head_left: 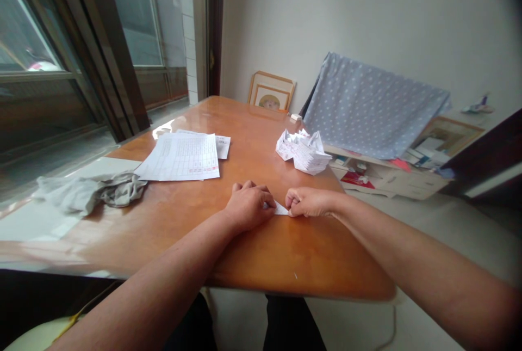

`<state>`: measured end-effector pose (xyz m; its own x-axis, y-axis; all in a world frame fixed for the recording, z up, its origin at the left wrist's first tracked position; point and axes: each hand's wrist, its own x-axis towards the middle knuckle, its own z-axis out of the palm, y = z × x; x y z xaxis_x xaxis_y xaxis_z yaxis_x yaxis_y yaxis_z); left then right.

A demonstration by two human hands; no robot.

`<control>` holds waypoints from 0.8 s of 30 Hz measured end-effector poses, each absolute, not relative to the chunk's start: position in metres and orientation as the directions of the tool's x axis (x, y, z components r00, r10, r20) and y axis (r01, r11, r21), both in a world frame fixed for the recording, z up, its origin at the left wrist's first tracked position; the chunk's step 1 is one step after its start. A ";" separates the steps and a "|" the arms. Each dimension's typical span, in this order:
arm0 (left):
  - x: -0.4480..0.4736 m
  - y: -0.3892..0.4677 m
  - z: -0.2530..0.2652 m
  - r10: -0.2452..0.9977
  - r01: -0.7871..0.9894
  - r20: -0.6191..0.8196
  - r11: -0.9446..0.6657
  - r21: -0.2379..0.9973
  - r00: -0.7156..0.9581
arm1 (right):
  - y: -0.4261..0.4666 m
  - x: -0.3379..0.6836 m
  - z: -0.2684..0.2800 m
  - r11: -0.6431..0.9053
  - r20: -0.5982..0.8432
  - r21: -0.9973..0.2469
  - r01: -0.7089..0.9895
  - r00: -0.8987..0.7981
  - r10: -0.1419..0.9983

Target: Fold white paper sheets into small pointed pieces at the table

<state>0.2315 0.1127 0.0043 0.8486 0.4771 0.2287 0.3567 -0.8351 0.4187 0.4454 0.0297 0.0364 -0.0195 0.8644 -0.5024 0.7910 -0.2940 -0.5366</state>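
A small folded piece of white paper [281, 209] lies on the wooden table between my two hands, mostly covered by them. My left hand [250, 204] rests over its left end, with the thumb and bent fingers closed on it. At the paper's right tip, my right hand [304, 202] is curled, its fingers pinching the edge. Beyond my right hand stands a cluster of folded white paper pieces [304, 151], stacked close together. Printed white sheets [185, 156] lie farther off, to the left of my hands.
A crumpled grey cloth [118, 190] lies at the left of the wooden table [253, 166]. Behind the table, a framed picture [271, 95] leans on the wall. A dotted grey cloth [371, 106] drapes over something on a low white cabinet [395, 181]. Windows line the left.
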 end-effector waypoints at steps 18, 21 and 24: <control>0.230 0.110 0.005 0.476 0.361 0.212 -0.833 0.419 0.853 | 0.028 0.453 0.030 -0.271 -0.467 -0.577 0.770 -0.039 0.884; 0.229 0.110 0.006 0.476 0.362 0.208 -0.833 0.418 0.855 | 0.027 0.455 0.030 -0.262 -0.455 -0.581 0.771 -0.041 0.889; 0.229 0.110 0.006 0.470 0.360 0.203 -0.836 0.415 0.859 | 0.026 0.457 0.033 -0.265 -0.461 -0.590 0.762 -0.049 0.886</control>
